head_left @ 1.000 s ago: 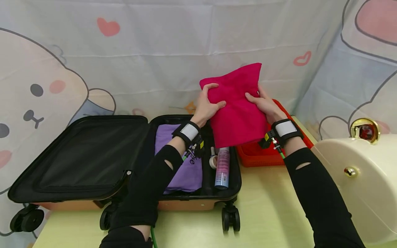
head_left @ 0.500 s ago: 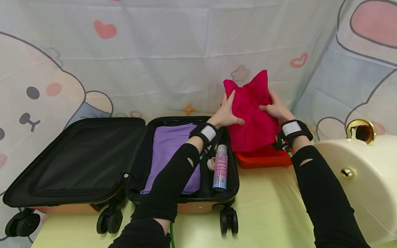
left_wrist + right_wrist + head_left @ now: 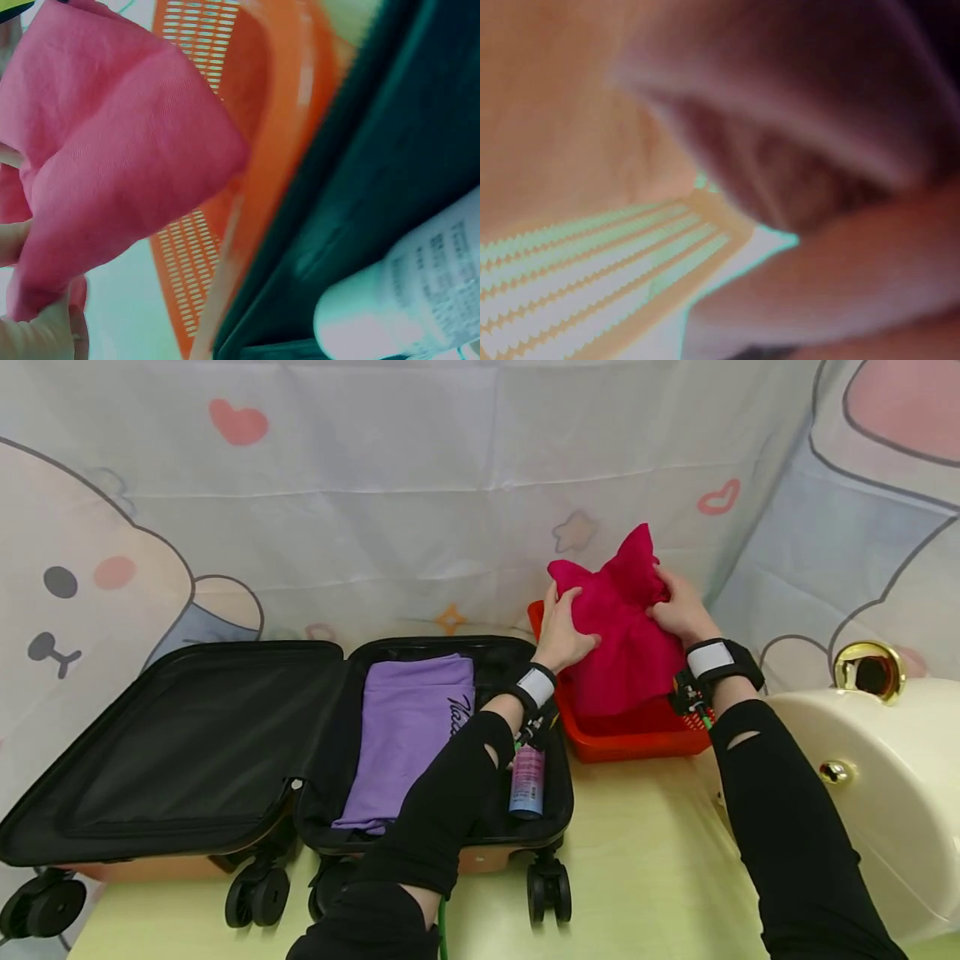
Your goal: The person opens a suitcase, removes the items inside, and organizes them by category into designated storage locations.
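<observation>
A magenta piece of cloth [image 3: 618, 647], bunched at its top, is held over the red basket [image 3: 637, 748]. My left hand [image 3: 562, 633] grips its left side between thumb and fingers. At the cloth's upper right edge, my right hand [image 3: 681, 610] pinches a fold with the thumb in front. The left wrist view shows the cloth [image 3: 135, 142] hanging down beside the basket rim [image 3: 281, 112]. Blurred in the right wrist view, a finger [image 3: 840, 277] lies against a dark fold of cloth [image 3: 810, 90], with the slotted basket wall [image 3: 592, 289] behind.
An open black-lined suitcase [image 3: 202, 752] stands left of the basket. In its right half lie a folded purple garment [image 3: 408, 718] and a spray can [image 3: 527, 787], partly under my left forearm. A cream rounded object [image 3: 885, 785] with gold fittings stands at the right.
Both hands have carried the magenta cloth right and down, from above the suitcase's edge to over the basket. It has gone from spread flat to bunched.
</observation>
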Demonstrator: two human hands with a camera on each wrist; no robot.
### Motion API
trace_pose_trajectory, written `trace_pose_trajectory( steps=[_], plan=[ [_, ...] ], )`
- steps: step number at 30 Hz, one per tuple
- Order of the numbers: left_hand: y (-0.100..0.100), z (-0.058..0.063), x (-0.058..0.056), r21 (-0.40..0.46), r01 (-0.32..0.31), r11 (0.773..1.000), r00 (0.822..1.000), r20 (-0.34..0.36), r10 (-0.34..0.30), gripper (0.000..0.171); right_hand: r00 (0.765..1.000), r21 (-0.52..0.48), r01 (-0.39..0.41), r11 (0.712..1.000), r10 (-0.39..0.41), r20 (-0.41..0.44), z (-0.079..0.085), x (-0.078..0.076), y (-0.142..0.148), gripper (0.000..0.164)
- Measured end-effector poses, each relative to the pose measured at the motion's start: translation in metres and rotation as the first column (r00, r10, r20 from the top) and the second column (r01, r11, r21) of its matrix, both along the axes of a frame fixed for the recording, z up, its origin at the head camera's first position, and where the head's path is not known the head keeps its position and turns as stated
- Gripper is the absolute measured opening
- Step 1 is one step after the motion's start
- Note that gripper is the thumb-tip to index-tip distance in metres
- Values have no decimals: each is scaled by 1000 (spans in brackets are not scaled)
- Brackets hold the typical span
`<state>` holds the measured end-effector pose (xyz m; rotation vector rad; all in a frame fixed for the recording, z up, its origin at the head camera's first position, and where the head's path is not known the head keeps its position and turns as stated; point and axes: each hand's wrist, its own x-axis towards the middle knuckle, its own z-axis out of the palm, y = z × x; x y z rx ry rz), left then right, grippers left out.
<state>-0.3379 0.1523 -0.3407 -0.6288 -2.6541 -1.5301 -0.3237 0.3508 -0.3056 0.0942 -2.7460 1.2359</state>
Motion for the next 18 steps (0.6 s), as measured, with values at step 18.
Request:
trace_pose_trajectory(
  steps=[18],
  plan=[
    [-1,-29,16,-439,155,885,986,13,-167,63,983,293,-116,949,69,169,-49,-9,-1,72]
  ],
)
